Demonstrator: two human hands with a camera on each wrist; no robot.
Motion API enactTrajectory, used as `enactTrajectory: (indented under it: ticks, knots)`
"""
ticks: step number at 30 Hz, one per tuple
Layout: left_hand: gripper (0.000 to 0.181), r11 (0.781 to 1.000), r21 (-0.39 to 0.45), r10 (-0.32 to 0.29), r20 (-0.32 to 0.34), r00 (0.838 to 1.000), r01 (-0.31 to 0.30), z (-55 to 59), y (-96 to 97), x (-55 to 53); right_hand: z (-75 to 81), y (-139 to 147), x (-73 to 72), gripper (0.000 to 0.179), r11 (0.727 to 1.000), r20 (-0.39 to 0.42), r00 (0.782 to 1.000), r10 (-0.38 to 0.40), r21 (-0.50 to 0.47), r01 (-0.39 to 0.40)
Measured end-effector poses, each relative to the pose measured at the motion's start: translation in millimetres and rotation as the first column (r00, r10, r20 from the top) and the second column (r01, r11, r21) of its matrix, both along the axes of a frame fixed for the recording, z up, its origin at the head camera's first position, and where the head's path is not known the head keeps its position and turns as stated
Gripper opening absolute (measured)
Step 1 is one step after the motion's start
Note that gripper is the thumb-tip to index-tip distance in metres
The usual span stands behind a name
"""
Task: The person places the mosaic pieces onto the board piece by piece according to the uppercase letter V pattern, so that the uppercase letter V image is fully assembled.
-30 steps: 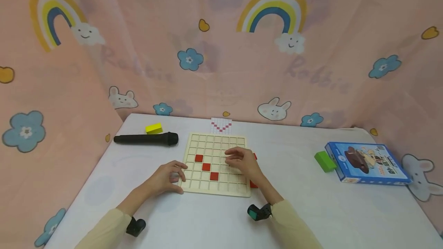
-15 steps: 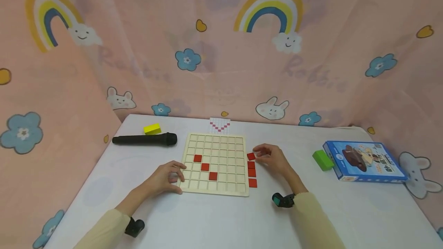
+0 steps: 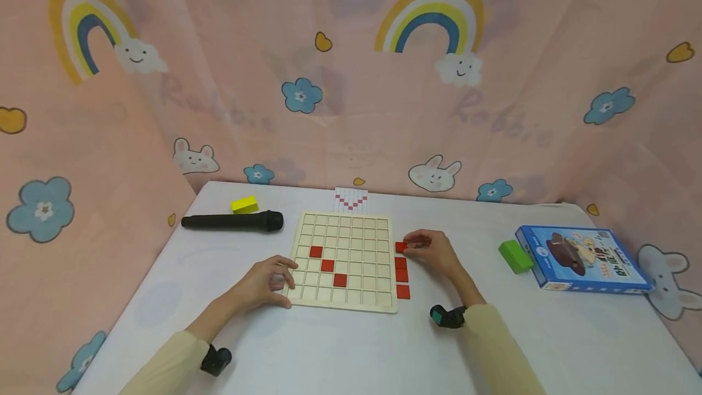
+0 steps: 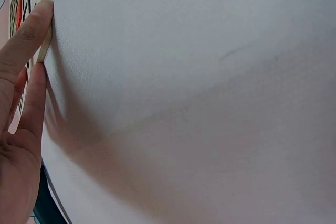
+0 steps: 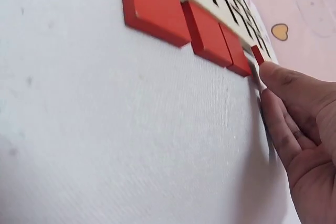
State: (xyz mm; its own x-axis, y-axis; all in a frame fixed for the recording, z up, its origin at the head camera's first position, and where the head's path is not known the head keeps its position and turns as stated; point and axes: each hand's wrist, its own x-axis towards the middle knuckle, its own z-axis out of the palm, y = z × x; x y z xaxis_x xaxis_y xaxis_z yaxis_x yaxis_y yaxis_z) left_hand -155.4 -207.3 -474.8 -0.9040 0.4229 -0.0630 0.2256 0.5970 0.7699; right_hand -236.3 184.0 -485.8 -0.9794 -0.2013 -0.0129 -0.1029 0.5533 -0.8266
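Observation:
A pale wooden grid board (image 3: 364, 241) lies on the table with three red square tiles, one of them the middle tile (image 3: 327, 266), set diagonally in its cells. My left hand (image 3: 258, 282) holds the board at its near left corner, thumb and fingers on its edges, as the left wrist view also shows. Beside the board's right edge, my right hand (image 3: 436, 252) pinches a red tile (image 3: 400, 247) between thumb and fingers. In the right wrist view only a sliver of that tile (image 5: 257, 54) shows past the thumb. Three more tiles, the nearest tile (image 5: 155, 9) among them, line that edge.
Behind the board lies a pattern card (image 3: 351, 200) with a pink V. A black microphone (image 3: 233, 221) and a yellow block (image 3: 244, 205) sit at the back left. At right, a green block (image 3: 515, 256) touches a blue box (image 3: 584, 259).
My right hand has moved right, from over the board to the farthest red tile beside it, and grips that tile, which now lies straighter. My left hand stays at the board's corner.

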Motion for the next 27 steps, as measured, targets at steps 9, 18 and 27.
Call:
enactTrajectory:
  ticks: [9, 18, 27]
  knots:
    - [0.028, 1.0, -0.009, -0.004, -0.017, 1.0, 0.004, 0.1, -0.1, -0.1, 13.3, -17, 9.0, 0.033, 0.991, -0.011, 0.994, -0.106, -0.083, 0.105]
    - [0.027, 1.0, -0.004, -0.021, -0.029, 0.999, 0.021, 0.0, 0.0, 0.5, 14.6, -40, 5.6, 0.037, 0.98, 0.042, 0.99, -0.134, -0.144, 0.139]
    - [0.028, 1.0, 0.011, -0.021, -0.024, 1.0, 0.021, 0.8, 0.1, 1.2, 14.3, -69, 1.6, 0.034, 0.966, 0.041, 0.993, -0.112, -0.231, 0.119]
